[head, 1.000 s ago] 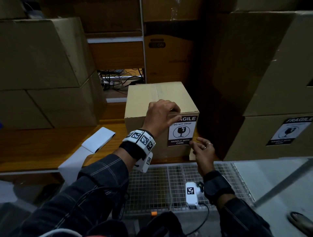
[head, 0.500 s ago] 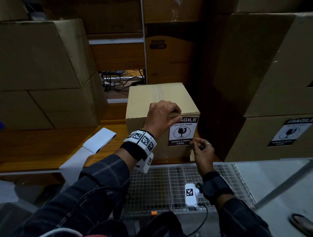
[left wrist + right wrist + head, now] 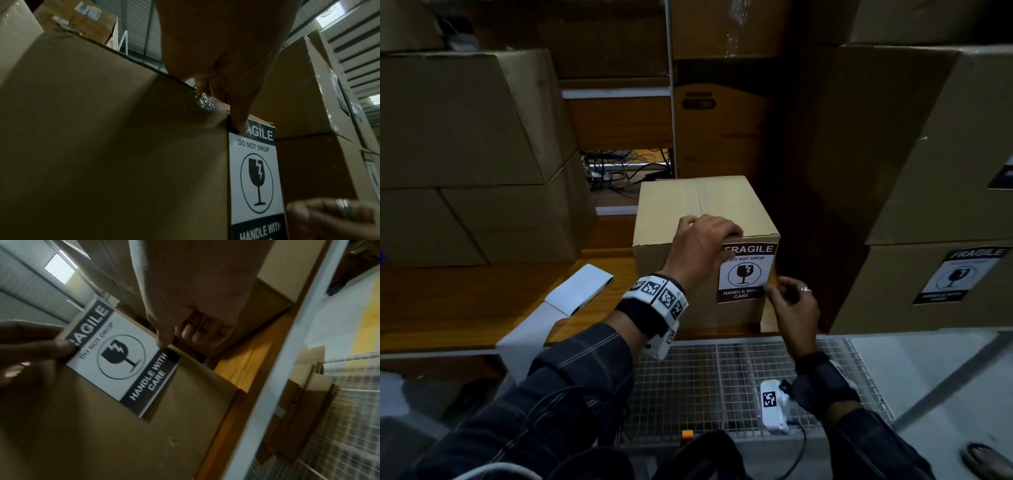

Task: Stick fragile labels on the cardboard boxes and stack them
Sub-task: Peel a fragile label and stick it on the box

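Observation:
A small taped cardboard box (image 3: pixel 698 205) stands on the wooden shelf (image 3: pixel 465 294). A black-and-white fragile label (image 3: pixel 744 274) lies on the right part of its front face. My left hand (image 3: pixel 705 246) curls over the box's top front edge, and its thumb (image 3: pixel 238 125) pins the label's (image 3: pixel 255 178) upper left corner. My right hand (image 3: pixel 787 298), a ring on one finger, is at the label's right edge with fingers curled in; the thumb (image 3: pixel 162 342) sits on that edge of the label (image 3: pixel 123 366). The label's lower end seems slightly lifted off the box (image 3: pixel 102 443).
A larger box (image 3: pixel 887 301) carrying its own fragile label (image 3: pixel 959 277) sits at the right under a bigger carton. Stacked cartons (image 3: pixel 465 120) fill the left. White backing sheets (image 3: pixel 578 289) lie on the shelf. A wire mesh cart (image 3: pixel 705 387) is below my hands.
My right hand has slid up from the label's lower right corner to the middle of its right edge. The left hand has stayed on the box's top edge.

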The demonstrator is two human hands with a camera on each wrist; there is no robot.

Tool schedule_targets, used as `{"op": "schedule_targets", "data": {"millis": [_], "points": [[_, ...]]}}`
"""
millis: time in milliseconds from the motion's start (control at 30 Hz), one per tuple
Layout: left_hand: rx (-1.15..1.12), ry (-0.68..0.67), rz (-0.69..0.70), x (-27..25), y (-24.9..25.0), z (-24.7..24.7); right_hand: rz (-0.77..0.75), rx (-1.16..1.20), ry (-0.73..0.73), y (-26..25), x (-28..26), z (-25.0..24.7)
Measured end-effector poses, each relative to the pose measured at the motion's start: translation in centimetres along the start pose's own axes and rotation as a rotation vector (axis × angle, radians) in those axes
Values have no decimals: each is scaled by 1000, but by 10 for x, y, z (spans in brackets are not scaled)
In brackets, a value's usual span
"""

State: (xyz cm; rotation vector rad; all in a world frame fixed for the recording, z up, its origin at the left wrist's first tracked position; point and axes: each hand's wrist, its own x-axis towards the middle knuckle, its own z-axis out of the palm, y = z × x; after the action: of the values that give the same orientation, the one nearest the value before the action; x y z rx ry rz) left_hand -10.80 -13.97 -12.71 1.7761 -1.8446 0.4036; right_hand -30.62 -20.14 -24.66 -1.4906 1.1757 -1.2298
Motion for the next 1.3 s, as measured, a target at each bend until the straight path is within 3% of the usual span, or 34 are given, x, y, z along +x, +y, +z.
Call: {"op": "schedule_targets", "data": {"millis": [167, 333, 633, 800, 933, 1033, 1133, 1233, 1300], "points": [[272, -29, 94, -21, -1, 14, -176, -14, -58, -53, 20, 1], [434, 14, 46, -45, -4, 41, -284, 1, -80, -77, 41, 3], [408, 103, 65, -54, -10, 63, -256, 69, -136, -70, 47, -1], [367, 122, 88, -62, -9, 51, -237, 19, -150, -56, 42, -7], [269, 330, -85, -82, -25, 15, -172, 40, -179, -36, 40, -10], [6, 463, -318, -101, -44, -4, -97, 108, -289, -23, 31, -8], [-416, 299, -618, -118, -56, -3, 13, 131, -406, -14, 21, -4], [-677, 47, -650, -133, -60, 7, 109, 36, -475, -8, 10, 3], [-680, -24, -654, -139, -60, 10, 96, 25, -493, -12, 1, 6]]}}
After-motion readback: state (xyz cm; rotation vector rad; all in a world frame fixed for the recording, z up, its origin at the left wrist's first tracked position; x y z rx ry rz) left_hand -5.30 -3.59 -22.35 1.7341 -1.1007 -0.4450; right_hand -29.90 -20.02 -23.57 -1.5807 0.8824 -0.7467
